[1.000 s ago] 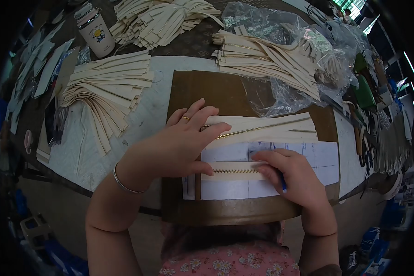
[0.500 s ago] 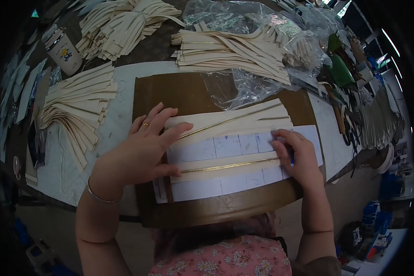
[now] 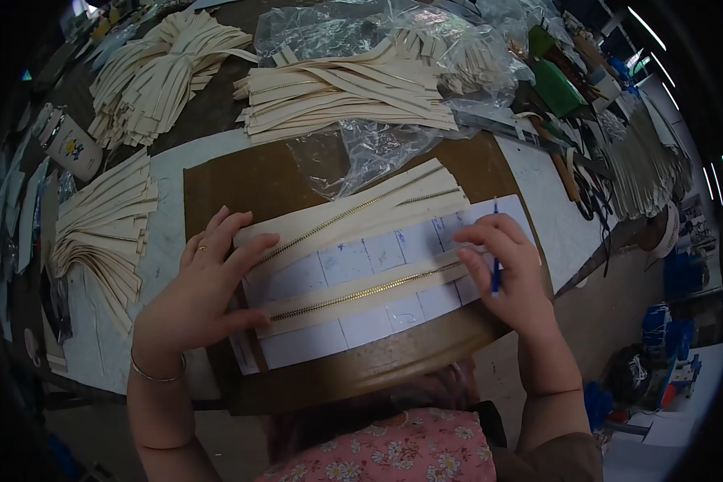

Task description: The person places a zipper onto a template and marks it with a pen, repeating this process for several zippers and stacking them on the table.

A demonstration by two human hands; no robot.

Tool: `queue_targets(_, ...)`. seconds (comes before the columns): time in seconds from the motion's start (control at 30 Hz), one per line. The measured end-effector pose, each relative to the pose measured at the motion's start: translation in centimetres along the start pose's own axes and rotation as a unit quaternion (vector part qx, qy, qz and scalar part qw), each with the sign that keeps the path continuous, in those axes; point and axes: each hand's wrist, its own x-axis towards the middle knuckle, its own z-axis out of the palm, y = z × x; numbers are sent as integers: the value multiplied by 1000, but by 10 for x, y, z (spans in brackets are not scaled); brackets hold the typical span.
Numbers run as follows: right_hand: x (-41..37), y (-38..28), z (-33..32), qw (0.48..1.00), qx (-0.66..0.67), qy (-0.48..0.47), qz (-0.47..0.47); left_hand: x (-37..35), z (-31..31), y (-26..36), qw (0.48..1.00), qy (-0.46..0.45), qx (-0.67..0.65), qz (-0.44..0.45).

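A cream zipper strip with gold teeth (image 3: 361,297) lies across a white sheet ruled with lines (image 3: 410,312), on a brown board (image 3: 217,189). The thumb of my left hand (image 3: 205,293) touches the strip's left end, its other fingers spread over more zipper strips (image 3: 353,213) behind the sheet. My right hand (image 3: 506,273) is at the strip's right end and holds a blue pen (image 3: 496,269), which stands upright against the palm. Its thumb and forefinger are near the strip.
Bundles of cream strips lie at the left (image 3: 108,225), upper left (image 3: 165,72) and back (image 3: 345,92). Clear plastic bags (image 3: 321,32) lie behind. A white cup (image 3: 72,149) stands at the left; scissors and tools (image 3: 566,173) are at the right.
The view has turned and shifted, so the board and bundles appear farther left and tilted. More of the blue pen shows in my right hand. Both hands keep nearly the same places on the strip.
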Motion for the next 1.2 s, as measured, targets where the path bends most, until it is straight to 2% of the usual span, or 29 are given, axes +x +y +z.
queue_targets(0.13, -5, 6, 21, 998, 39, -35, -27, 0, 1, -1, 1000, -5, -2, -6)
queue_targets(0.23, -7, 15, 29, 999, 34, -39, -13, 0, 3, -4, 1000, 9, -6, 10)
queue_targets(0.37, -4, 17, 16, 1000, 20, 10, -19, 1, 3, -3, 1000, 4, 1, 5)
queue_targets(0.43, -2, 14, 9, 978, 187, 81, 53, 2, 3, -2, 1000, -1, 1, 2)
queue_targets(0.47, -2, 16, 9, 978, 186, 82, 55, 2, 3, -2, 1000, 1, 3, 1)
queue_targets(0.53, -2, 19, 13, 914, 385, 83, 94, 2, 3, -2, 1000, 2, 5, 3)
queue_targets(0.57, -1, 20, 15, 914, 385, 86, 95, 2, 2, -1, 1000, -3, 2, -4)
queue_targets(0.63, 0, 24, 19, 856, 496, -7, 142, 2, 1, -1, 1000, -8, 0, -11)
queue_targets(0.77, 1, 36, 31, 870, 454, -34, 188, 2, 0, -1, 1000, -11, 11, -9)
queue_targets(0.83, 1, 31, 33, 919, 369, 8, 141, 2, 0, 0, 1000, -13, 9, -13)
queue_targets(0.87, 1, 33, 34, 919, 368, 8, 143, 2, 0, 0, 1000, -12, 12, -13)
queue_targets(0.93, -1, 38, 37, 955, 288, 44, 64, 2, 1, -1, 1000, -10, 15, -13)
queue_targets(1.2, 0, 36, 41, 947, 293, 81, 101, 2, 2, -2, 1000, -4, 17, -11)
